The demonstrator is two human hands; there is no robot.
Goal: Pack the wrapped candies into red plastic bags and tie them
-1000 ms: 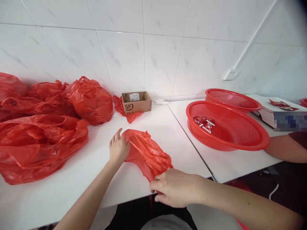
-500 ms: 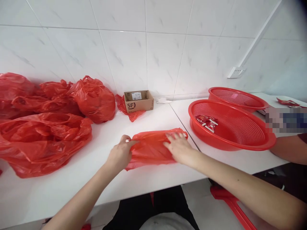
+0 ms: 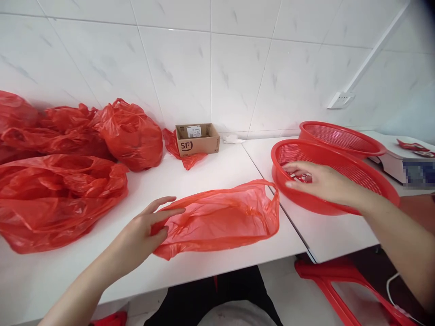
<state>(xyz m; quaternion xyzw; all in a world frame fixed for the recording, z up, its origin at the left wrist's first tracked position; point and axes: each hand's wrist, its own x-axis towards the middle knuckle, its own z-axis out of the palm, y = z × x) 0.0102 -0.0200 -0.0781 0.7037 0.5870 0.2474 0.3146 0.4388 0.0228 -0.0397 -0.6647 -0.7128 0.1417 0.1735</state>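
A red plastic bag (image 3: 217,219) lies spread on the white table with its mouth wide and its handles at the two ends. My left hand (image 3: 144,231) is at the bag's left end, fingers apart, the fingertips over its edge. My right hand (image 3: 321,181) reaches over the near rim of a red perforated basket (image 3: 343,206). Its thumb and fingers are spread above small red-and-white packets (image 3: 304,177), which they partly cover. Whether the fingertips touch the packets I cannot tell.
Stuffed red bags (image 3: 134,136) crowd the left side, with a loose red bag pile (image 3: 61,203) before them. By the wall stands a cardboard box (image 3: 200,146). A second basket (image 3: 343,136), a scale (image 3: 394,165) and a co-worker's arm (image 3: 418,210) are at right.
The bag has gone from bunched and flat to spread with its mouth wide. My right hand has left it and moved right to the basket; my left hand has shifted left and down.
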